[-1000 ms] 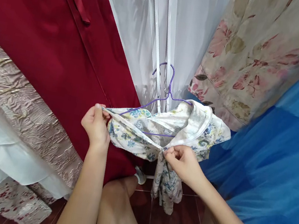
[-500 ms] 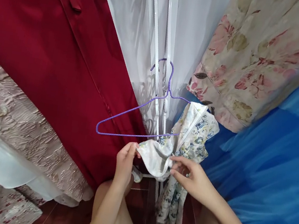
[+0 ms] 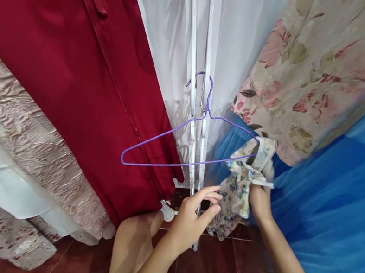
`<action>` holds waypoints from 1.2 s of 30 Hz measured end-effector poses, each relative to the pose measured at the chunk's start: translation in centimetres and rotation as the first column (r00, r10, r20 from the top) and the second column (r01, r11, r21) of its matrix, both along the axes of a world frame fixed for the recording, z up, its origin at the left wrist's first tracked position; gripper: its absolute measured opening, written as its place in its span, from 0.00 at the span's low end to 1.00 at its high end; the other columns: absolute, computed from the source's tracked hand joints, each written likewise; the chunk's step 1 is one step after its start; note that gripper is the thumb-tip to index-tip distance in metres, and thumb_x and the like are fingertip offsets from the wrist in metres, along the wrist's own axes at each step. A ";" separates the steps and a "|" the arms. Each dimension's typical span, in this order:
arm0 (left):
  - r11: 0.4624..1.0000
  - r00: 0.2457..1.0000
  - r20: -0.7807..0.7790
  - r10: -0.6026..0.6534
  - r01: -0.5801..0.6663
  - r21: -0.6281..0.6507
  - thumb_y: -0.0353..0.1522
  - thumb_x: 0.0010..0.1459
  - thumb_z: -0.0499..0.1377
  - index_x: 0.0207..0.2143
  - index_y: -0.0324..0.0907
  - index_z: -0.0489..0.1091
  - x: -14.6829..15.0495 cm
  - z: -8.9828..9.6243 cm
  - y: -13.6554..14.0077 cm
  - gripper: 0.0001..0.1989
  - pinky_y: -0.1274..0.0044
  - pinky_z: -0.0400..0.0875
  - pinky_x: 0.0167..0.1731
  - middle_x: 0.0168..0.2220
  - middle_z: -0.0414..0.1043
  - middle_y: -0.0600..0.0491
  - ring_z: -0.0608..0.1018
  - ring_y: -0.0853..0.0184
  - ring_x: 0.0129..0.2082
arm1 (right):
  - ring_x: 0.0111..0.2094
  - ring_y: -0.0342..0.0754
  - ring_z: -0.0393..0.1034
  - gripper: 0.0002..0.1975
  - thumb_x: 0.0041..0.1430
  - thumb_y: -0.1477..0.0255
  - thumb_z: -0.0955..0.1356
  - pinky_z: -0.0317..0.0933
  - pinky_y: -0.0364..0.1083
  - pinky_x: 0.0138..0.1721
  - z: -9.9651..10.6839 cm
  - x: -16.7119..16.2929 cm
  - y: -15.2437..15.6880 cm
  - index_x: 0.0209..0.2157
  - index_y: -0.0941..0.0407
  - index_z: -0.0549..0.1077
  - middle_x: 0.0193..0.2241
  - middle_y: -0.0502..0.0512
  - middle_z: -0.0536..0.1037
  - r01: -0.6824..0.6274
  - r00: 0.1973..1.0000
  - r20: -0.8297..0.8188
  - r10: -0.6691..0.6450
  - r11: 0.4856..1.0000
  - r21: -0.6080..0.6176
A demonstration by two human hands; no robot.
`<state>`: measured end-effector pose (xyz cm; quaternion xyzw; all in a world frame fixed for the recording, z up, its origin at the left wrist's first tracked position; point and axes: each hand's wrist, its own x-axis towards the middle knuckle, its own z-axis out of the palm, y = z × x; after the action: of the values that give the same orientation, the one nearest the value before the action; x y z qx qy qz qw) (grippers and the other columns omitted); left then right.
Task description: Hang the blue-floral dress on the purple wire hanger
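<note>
A purple wire hanger (image 3: 165, 134) hangs by its hook at the white metal rack poles, its left end bare. At its right end hangs a white floral garment (image 3: 234, 192) with blue and yellow print, bunched over the corner of the wire. My right hand (image 3: 260, 203) grips the garment's cloth just under that end; its fingertips are hidden in the folds. Left of the cloth and below the lower bar, my left hand (image 3: 195, 214) is held with fingers apart and bent, nothing in it.
A long red garment (image 3: 107, 81) and a textured beige one (image 3: 27, 137) hang on the left. White fabric (image 3: 249, 40) is behind the poles (image 3: 195, 63). A pink-flowered beige cloth (image 3: 284, 79) and blue tulle (image 3: 333, 205) hang on the right. The floor (image 3: 201, 271) is dark red tile.
My left hand has let go of the floral garment and moved right. My right hand has carried the cloth right and up, toward the hanger's right end, leaving more of the wire exposed.
</note>
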<state>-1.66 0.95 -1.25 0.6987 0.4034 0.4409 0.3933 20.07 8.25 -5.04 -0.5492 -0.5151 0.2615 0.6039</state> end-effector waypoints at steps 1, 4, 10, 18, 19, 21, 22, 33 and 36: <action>1.000 1.000 -0.001 0.030 -0.030 0.005 0.33 0.65 0.59 0.60 0.46 0.67 -0.3 -0.7 0.3 0.21 0.70 0.70 0.53 0.53 0.76 0.49 0.78 0.63 0.49 | 0.62 0.66 0.62 0.23 0.66 0.60 0.60 0.49 0.65 0.66 0.0 0.7 -0.4 0.54 0.58 0.73 0.54 0.66 0.77 0.025 1.000 0.000 -0.025 0.999 -0.041; 0.997 0.998 -0.025 0.065 -0.064 0.042 0.30 0.63 0.59 0.63 0.49 0.63 -0.4 -2.5 1.2 0.26 0.67 0.67 0.57 0.60 0.69 0.49 0.74 0.62 0.55 | 0.55 0.66 0.70 0.19 0.62 0.59 0.65 0.58 0.64 0.61 1.0 1.7 -2.4 0.43 0.57 0.79 0.46 0.62 0.82 -0.109 0.992 0.050 0.120 0.977 -0.183; 0.978 0.981 -0.003 -0.192 0.192 0.086 0.30 0.58 0.63 0.60 0.47 0.67 1.4 -4.7 1.9 0.27 0.63 0.59 0.65 0.63 0.65 0.46 0.67 0.55 0.63 | 0.38 0.55 0.77 0.10 0.61 0.63 0.70 0.71 0.49 0.42 7.1 0.1 -6.1 0.37 0.55 0.80 0.35 0.55 0.82 -0.788 0.545 0.106 0.832 0.551 -0.274; 0.943 0.977 -0.085 -0.193 0.161 -0.293 0.40 0.64 0.58 0.47 0.39 0.74 -5.5 -7.0 -1.7 0.16 0.71 0.72 0.47 0.45 0.77 0.48 0.77 0.58 0.45 | 0.40 0.55 0.75 0.09 0.62 0.71 0.67 0.68 0.49 0.42 7.7 2.0 -3.9 0.42 0.52 0.78 0.40 0.56 0.80 -0.433 0.772 0.562 0.296 0.893 0.123; 0.961 0.973 -0.169 -0.157 0.111 -0.254 0.39 0.64 0.58 0.45 0.39 0.75 -7.3 -6.8 -1.7 0.14 0.70 0.72 0.48 0.44 0.77 0.48 0.76 0.58 0.45 | 0.42 0.55 0.75 0.09 0.62 0.72 0.66 0.67 0.50 0.44 7.2 2.1 -3.2 0.41 0.52 0.78 0.42 0.56 0.78 -0.398 0.784 0.577 0.228 0.899 0.185; 0.992 0.927 -0.363 -0.091 0.055 -0.109 0.35 0.64 0.56 0.41 0.41 0.76 -10.9 -5.6 -1.3 0.10 0.68 0.68 0.52 0.44 0.77 0.48 0.74 0.57 0.48 | 0.51 0.58 0.71 0.11 0.62 0.74 0.65 0.65 0.53 0.50 6.5 1.8 -1.8 0.42 0.51 0.78 0.49 0.58 0.75 -0.348 0.795 0.589 0.145 0.905 0.246; 0.998 0.890 -0.451 -0.063 0.059 -0.024 0.32 0.64 0.56 0.41 0.42 0.76 -12.5 -4.6 -0.8 0.09 0.67 0.66 0.54 0.45 0.77 0.49 0.73 0.57 0.50 | 0.55 0.59 0.68 0.13 0.62 0.75 0.64 0.64 0.54 0.53 6.2 1.4 -1.1 0.43 0.51 0.78 0.53 0.58 0.73 -0.331 0.794 0.595 0.123 0.909 0.255; 0.808 0.592 -0.578 0.561 -0.239 0.539 0.30 0.66 0.47 0.45 0.45 0.75 -20.4 5.6 10.8 0.16 0.61 0.63 0.49 0.57 0.73 0.52 0.69 0.55 0.46 | 0.33 0.50 0.66 0.08 0.63 0.77 0.60 0.59 0.48 0.36 6.2 -3.4 1.4 0.31 0.54 0.67 0.33 0.53 0.69 -0.424 0.739 0.616 0.272 0.899 0.111; 0.772 0.712 -0.441 0.546 -0.224 0.595 0.28 0.66 0.46 0.41 0.41 0.73 -18.9 7.7 12.5 0.16 0.62 0.62 0.56 0.56 0.72 0.48 0.70 0.56 0.52 | 0.31 0.49 0.62 0.09 0.61 0.79 0.59 0.56 0.48 0.34 6.2 -3.5 0.9 0.28 0.54 0.61 0.29 0.51 0.65 -0.435 0.739 0.612 0.282 0.893 0.115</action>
<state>-20.56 13.43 6.48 0.7724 0.5182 0.3635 -0.0526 16.62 9.14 1.17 -0.4111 -0.7993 0.1267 0.4197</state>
